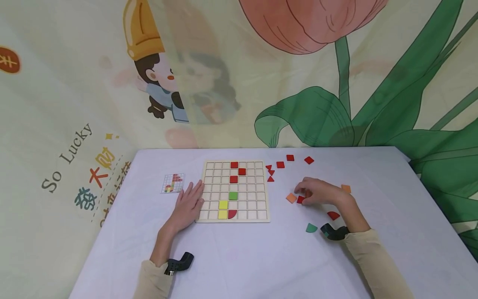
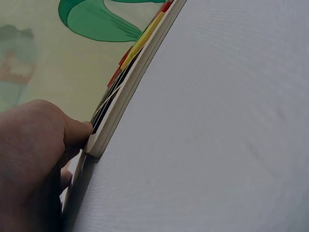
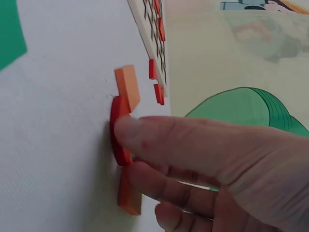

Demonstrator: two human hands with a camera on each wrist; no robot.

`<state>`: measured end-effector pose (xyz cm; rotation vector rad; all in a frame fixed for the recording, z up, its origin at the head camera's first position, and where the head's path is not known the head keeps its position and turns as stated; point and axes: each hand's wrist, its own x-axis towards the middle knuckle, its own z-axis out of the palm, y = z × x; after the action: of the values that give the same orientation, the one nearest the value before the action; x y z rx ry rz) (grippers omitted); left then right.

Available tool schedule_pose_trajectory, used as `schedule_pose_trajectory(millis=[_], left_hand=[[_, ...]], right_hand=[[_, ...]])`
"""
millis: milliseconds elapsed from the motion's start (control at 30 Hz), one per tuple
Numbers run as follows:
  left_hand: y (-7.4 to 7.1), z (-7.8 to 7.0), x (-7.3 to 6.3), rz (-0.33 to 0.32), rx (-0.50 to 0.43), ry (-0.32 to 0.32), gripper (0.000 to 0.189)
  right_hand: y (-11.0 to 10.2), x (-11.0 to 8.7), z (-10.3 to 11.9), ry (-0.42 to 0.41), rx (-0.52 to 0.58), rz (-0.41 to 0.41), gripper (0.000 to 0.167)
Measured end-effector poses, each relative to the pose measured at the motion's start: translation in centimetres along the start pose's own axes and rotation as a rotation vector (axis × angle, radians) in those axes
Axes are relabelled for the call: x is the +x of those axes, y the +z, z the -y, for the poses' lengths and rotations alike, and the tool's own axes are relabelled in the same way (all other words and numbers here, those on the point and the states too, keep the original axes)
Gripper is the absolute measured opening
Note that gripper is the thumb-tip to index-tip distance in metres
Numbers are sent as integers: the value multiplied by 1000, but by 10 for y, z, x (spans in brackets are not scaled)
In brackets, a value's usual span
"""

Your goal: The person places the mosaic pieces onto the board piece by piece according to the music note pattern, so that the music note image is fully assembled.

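My right hand pinches a red piece with a curved edge between thumb and finger, over the right part of the table. Beside it lies an orange square; another orange piece lies past the wrist. My left hand rests at the left edge of a wooden grid board, fingers straight, thumb at its rim in the left wrist view. The board carries red squares, a green square, two yellow squares and a red quarter circle.
A pattern card lies left of the board. To its right are small red triangles and loose red squares. Nearer my right wrist lie a red quarter circle and a green one. A printed cloth hangs behind the table.
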<state>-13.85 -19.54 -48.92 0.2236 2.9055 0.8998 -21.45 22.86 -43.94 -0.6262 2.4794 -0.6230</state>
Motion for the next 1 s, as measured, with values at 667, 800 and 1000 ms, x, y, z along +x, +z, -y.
schedule_pose_trajectory(millis=[667,800,1000], left_hand=[[1,1,0,19,4,-14,56],[1,0,1,21,8,-16,56],[0,1,1,24,16,-19,55]], right_hand=[[-2,1,0,-51,18,-119,20],[-4,0,3,-122,31,-187,31],[-4,3,8,-167,50,-228,26]])
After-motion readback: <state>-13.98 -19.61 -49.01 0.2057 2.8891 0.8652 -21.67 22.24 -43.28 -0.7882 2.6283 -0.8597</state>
